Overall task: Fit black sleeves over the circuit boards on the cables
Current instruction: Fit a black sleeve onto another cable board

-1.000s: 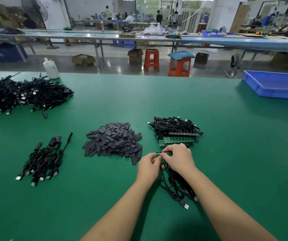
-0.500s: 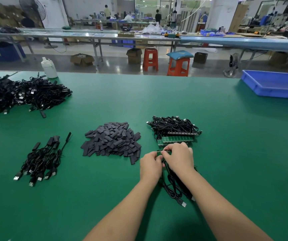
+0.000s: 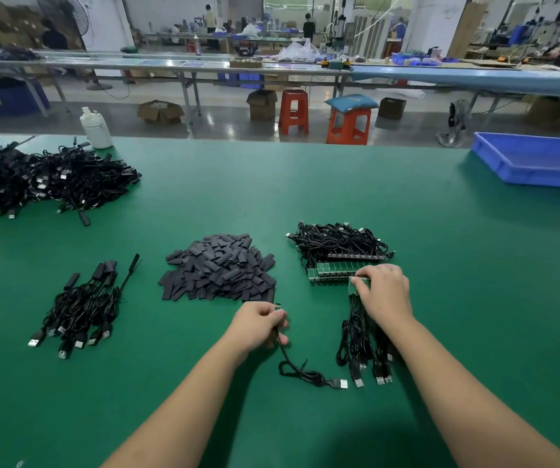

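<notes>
Left hand (image 3: 261,324) pinches one small green circuit board (image 3: 277,307) at its cable end, fingers curled round it, board tip poking up-forward past the fingertips; its black cable (image 3: 300,369) trails back toward the person, ending in a USB plug (image 3: 342,384) on the bench (image 3: 407,231). Right hand (image 3: 385,292) rests fingers-down on the strip of joined boards (image 3: 359,283), apparently pinching its edge, though the grip is partly hidden. Key relation: the pile of black sleeves (image 3: 219,266) lies just ahead and slightly left of the left hand, near but not touching; the right hand is further off, across the held board. The board's long axis points roughly toward the pile, so a sleeve would slide on along that line, probably fetched by the right hand. Nothing stands between the hands and the pile. Behind the right hand sits a bundle of unsleeved cables with boards (image 3: 339,241); under the right forearm, loose cables with plugs (image 3: 369,359). Left of the sleeves, a small batch of sleeved cables (image 3: 83,305); far left a big cable heap (image 3: 42,179), white bottle (image 3: 96,128); far right a blue tray (image 3: 535,163).
</notes>
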A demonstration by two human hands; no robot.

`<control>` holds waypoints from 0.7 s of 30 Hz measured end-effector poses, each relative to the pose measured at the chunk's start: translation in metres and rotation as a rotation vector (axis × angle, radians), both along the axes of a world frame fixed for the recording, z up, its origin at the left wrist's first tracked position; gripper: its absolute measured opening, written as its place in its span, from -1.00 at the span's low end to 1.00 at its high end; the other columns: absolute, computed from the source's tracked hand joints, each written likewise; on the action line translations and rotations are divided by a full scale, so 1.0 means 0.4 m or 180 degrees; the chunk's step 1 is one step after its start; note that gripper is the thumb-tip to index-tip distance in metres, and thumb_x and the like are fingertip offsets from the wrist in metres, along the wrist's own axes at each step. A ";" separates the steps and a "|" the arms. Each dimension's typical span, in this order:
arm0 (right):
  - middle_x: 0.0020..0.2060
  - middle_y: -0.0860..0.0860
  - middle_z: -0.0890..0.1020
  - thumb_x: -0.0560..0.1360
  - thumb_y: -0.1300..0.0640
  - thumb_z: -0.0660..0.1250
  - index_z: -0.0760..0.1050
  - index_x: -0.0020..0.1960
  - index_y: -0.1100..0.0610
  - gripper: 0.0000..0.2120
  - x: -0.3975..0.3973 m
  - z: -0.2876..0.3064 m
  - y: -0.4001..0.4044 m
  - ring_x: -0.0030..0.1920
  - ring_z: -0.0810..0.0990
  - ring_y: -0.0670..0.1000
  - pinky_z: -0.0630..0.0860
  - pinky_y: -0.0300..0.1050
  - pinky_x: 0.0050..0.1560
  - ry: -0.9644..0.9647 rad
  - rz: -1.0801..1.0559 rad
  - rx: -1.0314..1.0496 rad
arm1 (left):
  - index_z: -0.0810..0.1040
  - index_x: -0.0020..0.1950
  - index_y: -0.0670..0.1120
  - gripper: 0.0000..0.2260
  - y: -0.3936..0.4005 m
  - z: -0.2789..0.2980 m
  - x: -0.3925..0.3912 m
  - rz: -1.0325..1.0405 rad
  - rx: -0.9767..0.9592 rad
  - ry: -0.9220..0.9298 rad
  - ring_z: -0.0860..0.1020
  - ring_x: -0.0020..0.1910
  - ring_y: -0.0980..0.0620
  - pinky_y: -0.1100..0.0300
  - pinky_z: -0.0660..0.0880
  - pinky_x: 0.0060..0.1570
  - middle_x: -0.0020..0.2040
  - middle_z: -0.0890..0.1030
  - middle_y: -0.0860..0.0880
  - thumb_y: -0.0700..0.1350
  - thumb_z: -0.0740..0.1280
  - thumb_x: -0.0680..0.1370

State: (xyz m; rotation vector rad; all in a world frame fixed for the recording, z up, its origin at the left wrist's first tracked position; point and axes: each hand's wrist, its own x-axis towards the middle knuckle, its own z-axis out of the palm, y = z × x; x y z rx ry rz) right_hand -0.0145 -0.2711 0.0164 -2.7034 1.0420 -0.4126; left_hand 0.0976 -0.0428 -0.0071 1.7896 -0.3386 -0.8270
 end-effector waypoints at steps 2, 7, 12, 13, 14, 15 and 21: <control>0.30 -0.01 0.56 0.59 -0.07 0.31 0.54 0.30 0.02 -0.67 -0.002 -0.009 0.005 0.45 0.32 0.08 0.08 0.09 0.51 0.0011 0.0000 -0.0170 | 0.63 -0.06 -0.19 -0.81 0.023 -0.004 0.016 -0.0105 0.0159 -0.0196 0.64 -0.32 -0.03 0.22 0.47 -0.38 -0.19 0.68 -0.02 -0.10 0.31 0.62; -0.01 -0.04 0.67 0.61 0.06 0.29 0.61 0.16 0.04 -0.81 0.023 -0.019 0.123 0.02 0.59 -0.05 0.54 -0.09 0.14 -0.0603 0.0656 0.0242 | 0.60 -0.09 -0.25 -0.72 0.044 0.001 0.047 -0.0033 0.0184 -0.0698 0.28 -0.35 0.04 0.21 0.25 -0.30 -0.33 0.42 -0.03 -0.01 0.39 0.57; 0.01 -0.04 0.67 0.68 -0.05 0.12 0.56 0.16 0.05 -0.70 0.062 -0.055 0.280 -0.03 0.61 -0.12 0.57 -0.09 0.12 -0.0343 0.0966 0.2737 | 0.60 -0.08 -0.27 -0.82 0.035 0.024 0.047 0.0160 -0.0267 -0.0668 0.44 -0.32 0.05 0.16 0.37 -0.26 -0.32 0.55 -0.04 -0.14 0.42 0.55; 0.02 0.02 0.68 0.69 -0.04 0.10 0.57 0.12 0.07 -0.70 0.067 -0.062 0.302 -0.05 0.61 -0.11 0.55 -0.10 0.14 -0.0474 0.0867 0.3140 | 0.60 -0.09 -0.25 -0.85 0.034 0.024 0.047 0.0223 -0.0347 -0.0621 0.44 -0.31 0.03 0.16 0.37 -0.28 -0.33 0.54 -0.05 -0.15 0.42 0.54; 0.00 0.05 0.69 0.69 -0.02 0.09 0.57 0.07 0.06 -0.70 0.071 -0.068 0.321 -0.08 0.61 -0.10 0.53 -0.12 0.13 -0.0618 0.0763 0.3422 | 0.60 -0.10 -0.24 -0.87 0.034 0.024 0.046 0.0278 -0.0423 -0.0565 0.45 -0.31 0.03 0.17 0.38 -0.30 -0.33 0.55 -0.06 -0.17 0.42 0.54; -0.03 0.05 0.69 0.69 -0.02 0.09 0.57 0.03 0.04 -0.70 0.074 -0.071 0.333 -0.09 0.61 -0.08 0.53 -0.10 0.13 -0.0745 0.0662 0.3566 | 0.60 -0.11 -0.22 -0.89 0.034 0.024 0.046 0.0326 -0.0493 -0.0505 0.46 -0.32 0.03 0.21 0.39 -0.33 -0.33 0.55 -0.05 -0.18 0.42 0.54; -0.11 0.12 0.64 0.65 -0.08 0.17 0.60 0.07 0.18 -0.63 0.075 -0.082 0.336 -0.04 0.62 0.07 0.51 0.12 0.24 -0.0908 0.0306 0.3544 | 0.61 -0.10 -0.16 -0.96 0.042 0.022 0.053 0.0499 -0.0866 -0.0049 0.45 -0.40 0.13 0.29 0.36 -0.38 -0.34 0.56 0.02 -0.20 0.41 0.55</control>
